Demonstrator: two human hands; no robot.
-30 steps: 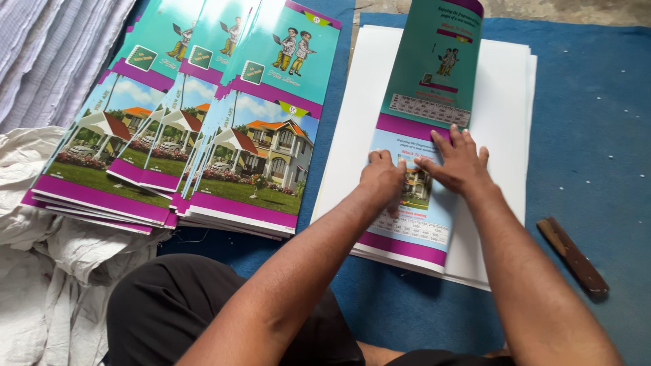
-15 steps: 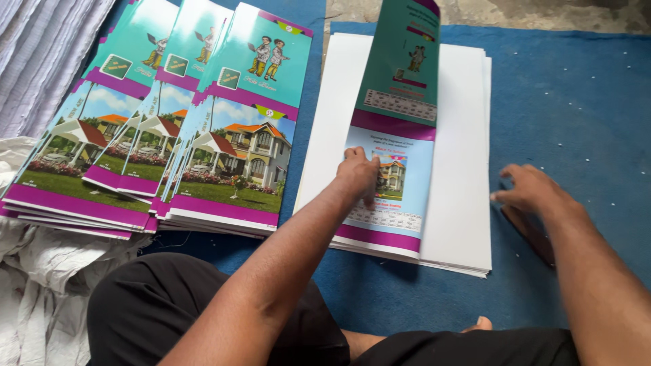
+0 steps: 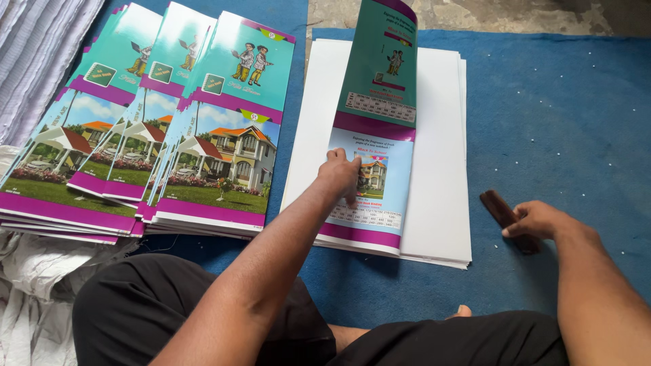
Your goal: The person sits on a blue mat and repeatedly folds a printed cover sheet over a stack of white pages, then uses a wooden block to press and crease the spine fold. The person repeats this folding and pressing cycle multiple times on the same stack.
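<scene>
Blue mat (image 3: 576, 122) carries white sheet stack (image 3: 441, 169), fanned cover piles (image 3: 203, 135), brown wood stick (image 3: 498, 209).

Three stacks of printed covers (image 3: 203, 135) (fanned, overlapping) lie beside white cloth (image 3: 27, 271).

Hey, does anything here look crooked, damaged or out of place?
Only mildly. The printed cover sheet under the left hand bends upward at its far half rather than lying flat on the white paper stack. The right hand touches a dark wooden stick. No damage or spill shows.
</scene>
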